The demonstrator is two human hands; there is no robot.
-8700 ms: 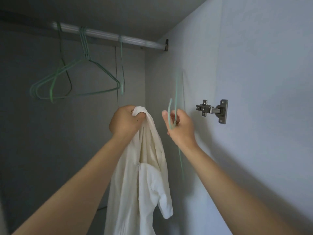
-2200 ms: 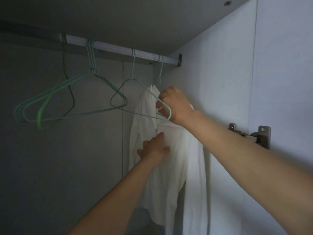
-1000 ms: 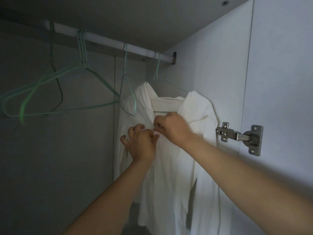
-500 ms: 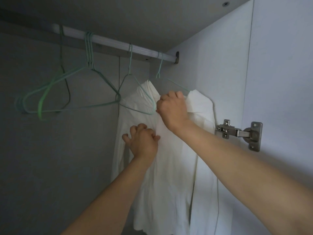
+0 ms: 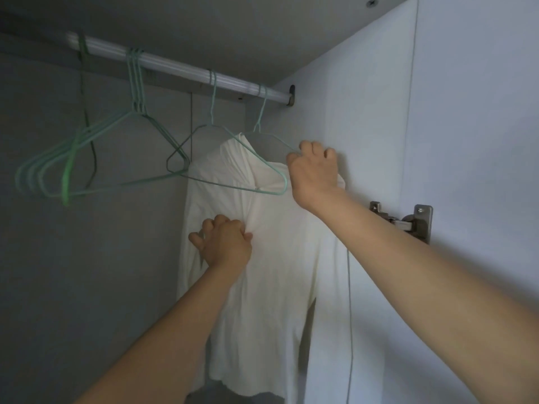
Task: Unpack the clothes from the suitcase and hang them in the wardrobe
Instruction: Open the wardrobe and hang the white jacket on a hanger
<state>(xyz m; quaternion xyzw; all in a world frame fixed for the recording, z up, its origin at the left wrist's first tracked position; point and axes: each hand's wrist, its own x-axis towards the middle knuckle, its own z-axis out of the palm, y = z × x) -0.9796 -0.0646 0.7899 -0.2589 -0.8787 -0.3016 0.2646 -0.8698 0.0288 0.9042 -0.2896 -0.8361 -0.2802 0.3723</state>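
A white shirt (image 5: 280, 258) hangs on a green wire hanger (image 5: 262, 132) at the right end of the wardrobe rail (image 5: 180, 65). My left hand (image 5: 224, 243) grips a bunch of the shirt's front fabric at chest height. My right hand (image 5: 313, 170) is up at the shirt's right shoulder, fingers curled over the fabric and the end of the hanger arm, close to the side wall. The suitcase is out of view.
An empty green hanger (image 5: 230, 170) hangs just in front of the shirt, and several more green hangers (image 5: 87, 158) hang at the left of the rail. A metal door hinge (image 5: 405, 223) juts from the right wall (image 5: 466, 112).
My right hand has moved right, from the collar to the shirt's right shoulder by the wall. My left hand has stayed on the shirt's front and now bunches the fabric.
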